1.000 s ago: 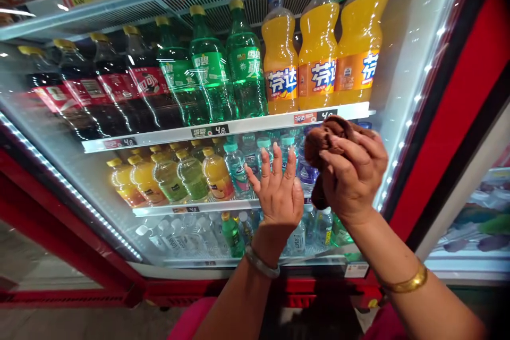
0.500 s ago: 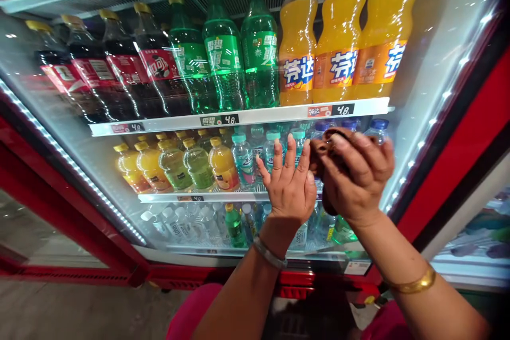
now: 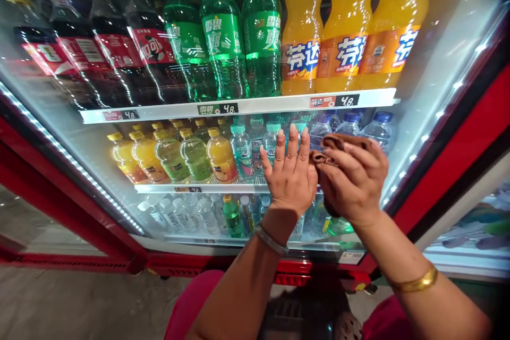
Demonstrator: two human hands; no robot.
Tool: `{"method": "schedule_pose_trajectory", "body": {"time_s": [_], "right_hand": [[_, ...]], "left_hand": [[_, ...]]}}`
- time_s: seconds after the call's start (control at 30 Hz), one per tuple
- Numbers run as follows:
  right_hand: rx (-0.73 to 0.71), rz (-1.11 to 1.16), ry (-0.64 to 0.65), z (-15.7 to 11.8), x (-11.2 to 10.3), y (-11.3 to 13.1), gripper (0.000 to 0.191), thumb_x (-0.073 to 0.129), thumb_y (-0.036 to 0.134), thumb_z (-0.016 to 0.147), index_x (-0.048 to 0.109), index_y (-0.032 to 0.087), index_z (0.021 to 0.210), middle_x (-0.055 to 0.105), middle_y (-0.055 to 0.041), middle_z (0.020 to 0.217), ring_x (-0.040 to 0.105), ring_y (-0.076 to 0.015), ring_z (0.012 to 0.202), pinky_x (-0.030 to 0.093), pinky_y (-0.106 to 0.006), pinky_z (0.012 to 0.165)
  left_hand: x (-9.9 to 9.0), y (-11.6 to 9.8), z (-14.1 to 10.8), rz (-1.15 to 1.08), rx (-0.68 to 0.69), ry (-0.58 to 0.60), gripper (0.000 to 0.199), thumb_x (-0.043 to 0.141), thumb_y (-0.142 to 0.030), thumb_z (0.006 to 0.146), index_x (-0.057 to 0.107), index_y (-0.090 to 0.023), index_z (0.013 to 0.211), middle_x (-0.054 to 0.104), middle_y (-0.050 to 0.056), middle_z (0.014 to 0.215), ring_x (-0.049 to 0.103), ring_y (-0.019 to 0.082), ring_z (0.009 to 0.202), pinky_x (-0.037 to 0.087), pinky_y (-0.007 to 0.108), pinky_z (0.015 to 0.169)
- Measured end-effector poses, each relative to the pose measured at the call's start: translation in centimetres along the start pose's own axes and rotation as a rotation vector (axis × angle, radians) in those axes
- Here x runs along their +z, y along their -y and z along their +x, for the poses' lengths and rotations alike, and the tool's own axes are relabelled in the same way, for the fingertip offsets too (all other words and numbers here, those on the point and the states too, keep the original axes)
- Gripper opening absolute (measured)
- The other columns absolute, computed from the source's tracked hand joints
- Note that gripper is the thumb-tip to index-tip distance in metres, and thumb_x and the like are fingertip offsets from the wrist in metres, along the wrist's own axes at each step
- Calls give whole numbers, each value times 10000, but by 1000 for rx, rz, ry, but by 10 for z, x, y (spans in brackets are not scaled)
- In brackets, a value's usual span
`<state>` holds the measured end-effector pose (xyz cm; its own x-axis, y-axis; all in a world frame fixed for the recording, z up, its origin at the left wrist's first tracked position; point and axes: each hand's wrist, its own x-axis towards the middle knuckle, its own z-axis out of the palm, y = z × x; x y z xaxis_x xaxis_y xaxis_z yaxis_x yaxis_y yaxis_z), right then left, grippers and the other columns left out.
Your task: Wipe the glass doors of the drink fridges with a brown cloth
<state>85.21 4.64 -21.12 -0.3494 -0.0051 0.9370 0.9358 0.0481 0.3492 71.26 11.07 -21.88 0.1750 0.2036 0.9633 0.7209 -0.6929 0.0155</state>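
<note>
Against the glass door (image 3: 71, 133) of a red-framed drinks cooler (image 3: 450, 154): left hand (image 3: 292, 180) pressed flat, fingers (image 3: 292, 143) straight, close together and pointing up, holding nothing. Just right of that hand, touching it: right hand (image 3: 354, 186), fingers curled and clamped on a bunched brown cloth (image 3: 332, 144), cloth against the glass at the level of the middle shelf. Behind the glass, above both hands: white shelf rail (image 3: 239, 108) with price tags, carrying dark cola bottles (image 3: 115, 53), green soda bottles (image 3: 223, 37) and orange soda bottles (image 3: 342, 37). Left of the left hand, behind the glass: small juice bottles (image 3: 171, 154). Directly behind the hands: clear water bottles (image 3: 350, 123), partly hidden. Silver bangle (image 3: 271, 240) on the left wrist, gold bangle (image 3: 414, 281) on the right.
</note>
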Motion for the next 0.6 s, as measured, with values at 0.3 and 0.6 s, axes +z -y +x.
{"method": "schedule_pose_trajectory", "body": {"time_s": [0.3, 0.6], "right_hand": [[175, -36, -127, -14, -5, -27, 282, 778, 270, 745, 741, 236, 1023, 709, -110, 1120, 618, -356, 1181, 501, -568, 1058], [96, -26, -68, -8, -11, -59, 234, 740, 268, 789, 712, 259, 1021, 708, -61, 1088, 661, -289, 1129, 514, -527, 1017]], "left_hand": [[-3, 2, -2, -20, -1, 11, 734, 437, -299, 1006, 120, -260, 1667, 222, 24, 1715, 63, 228, 1627, -85, 521, 1329], [2, 3, -3, 14, 38, -75, 727, 481, -291, 969, 230, -268, 1651, 288, 57, 1704, 92, 237, 1630, -12, 546, 1326]]}}
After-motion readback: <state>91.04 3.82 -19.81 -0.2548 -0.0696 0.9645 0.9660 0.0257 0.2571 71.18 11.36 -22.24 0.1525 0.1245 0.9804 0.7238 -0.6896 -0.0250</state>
